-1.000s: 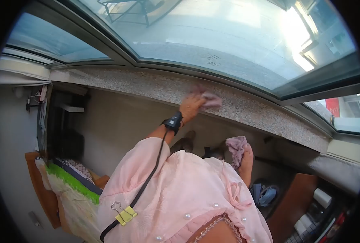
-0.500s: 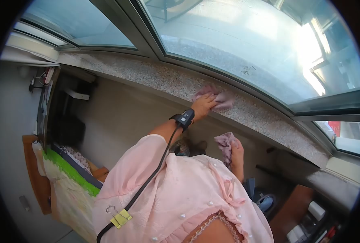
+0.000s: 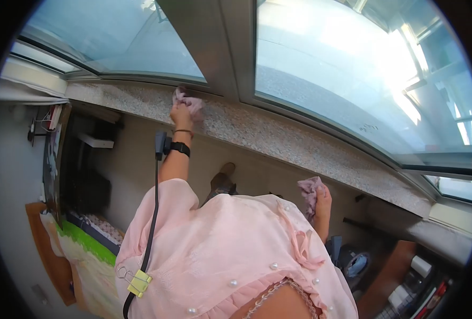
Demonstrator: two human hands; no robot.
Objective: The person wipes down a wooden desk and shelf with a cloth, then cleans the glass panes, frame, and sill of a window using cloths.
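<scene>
My left hand [image 3: 180, 114] is closed on a crumpled mauve cloth [image 3: 192, 105], which lies against the speckled stone windowsill [image 3: 252, 129] close to the window frame. A wrist strap with a black device and cable is on that arm. On the other side, in front of my body and below the sill's edge, my right hand [image 3: 324, 201] grips a second mauve cloth [image 3: 310, 189], bunched up and hanging in the air. Part of that hand's fingers is hidden by the cloth.
Large glass panes [image 3: 326, 64] in a grey metal frame [image 3: 215, 48] rise behind the sill. To the left stands a bed with a wooden end [image 3: 47, 250]. At lower right are a brown wooden panel [image 3: 387, 276] and a dark round bin [image 3: 355, 263].
My left hand has moved left along the sill with its cloth and now bunches it, where before it lay flatter on top. My right hand still holds the other cloth at about the same height.
</scene>
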